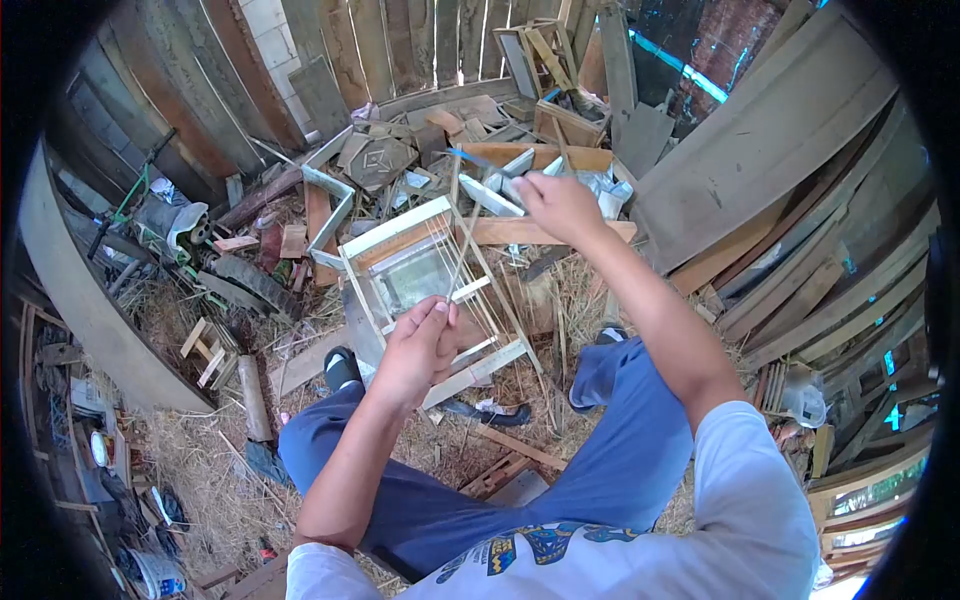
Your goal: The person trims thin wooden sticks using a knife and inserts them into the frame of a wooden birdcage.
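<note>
My left hand (425,345) is closed around the lower end of a thin strip of wood (463,262), above a white and bare-wood frame (397,232). The strip slants up toward my right hand (562,207), which is raised further forward and closed; what it grips is too small and blurred to name. Thin strips or cords run lengthwise over the right part of the frame, and a pale panel shows inside it. The frame lies tilted between my feet and a wooden box.
A wooden box (545,232) with white pieces stands beyond the frame. Scrap wood (375,162) is heaped by the plank wall. At the left lies a bicycle-like machine with a wheel (255,283). A large board (760,140) leans at the right. Straw covers the ground.
</note>
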Action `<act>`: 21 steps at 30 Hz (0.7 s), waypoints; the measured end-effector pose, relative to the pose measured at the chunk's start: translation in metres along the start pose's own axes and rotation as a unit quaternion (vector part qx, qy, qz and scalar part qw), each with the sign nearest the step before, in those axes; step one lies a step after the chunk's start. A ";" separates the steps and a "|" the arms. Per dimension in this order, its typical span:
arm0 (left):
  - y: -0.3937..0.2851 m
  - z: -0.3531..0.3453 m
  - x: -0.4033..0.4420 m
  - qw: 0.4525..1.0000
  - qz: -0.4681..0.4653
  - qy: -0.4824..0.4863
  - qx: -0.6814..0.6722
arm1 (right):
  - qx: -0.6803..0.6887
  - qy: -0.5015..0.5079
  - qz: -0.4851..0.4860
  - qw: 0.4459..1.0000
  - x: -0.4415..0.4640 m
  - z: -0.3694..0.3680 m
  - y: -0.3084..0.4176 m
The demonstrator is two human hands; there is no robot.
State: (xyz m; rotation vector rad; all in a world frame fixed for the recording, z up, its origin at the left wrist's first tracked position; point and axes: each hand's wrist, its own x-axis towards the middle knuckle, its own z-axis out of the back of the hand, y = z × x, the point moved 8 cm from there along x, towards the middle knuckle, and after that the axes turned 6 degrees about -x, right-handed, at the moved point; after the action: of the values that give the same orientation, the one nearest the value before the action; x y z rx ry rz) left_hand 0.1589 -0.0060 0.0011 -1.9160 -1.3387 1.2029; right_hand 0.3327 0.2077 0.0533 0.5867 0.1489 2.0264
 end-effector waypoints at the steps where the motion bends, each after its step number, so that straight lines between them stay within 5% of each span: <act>1: 0.000 -0.001 0.000 1.000 -0.005 0.013 -0.017 | 0.043 -0.008 -0.002 0.999 0.000 0.001 -0.007; 9: -0.004 -0.007 0.003 0.994 0.015 0.039 -0.096 | 0.165 -0.007 -0.049 0.985 -0.034 0.003 0.016; 18: -0.006 0.001 0.004 0.999 -0.037 -0.016 0.009 | 0.094 -0.050 0.140 0.984 -0.053 0.008 0.075; 21: -0.009 0.003 0.003 0.995 -0.075 -0.029 0.054 | 0.028 0.008 0.196 0.980 -0.064 -0.002 0.094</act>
State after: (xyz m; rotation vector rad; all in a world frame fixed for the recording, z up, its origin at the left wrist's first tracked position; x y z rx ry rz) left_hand 0.1524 -0.0001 0.0055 -1.6866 -1.3901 1.2374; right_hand 0.2831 0.1057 0.0612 0.6760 0.1062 2.4158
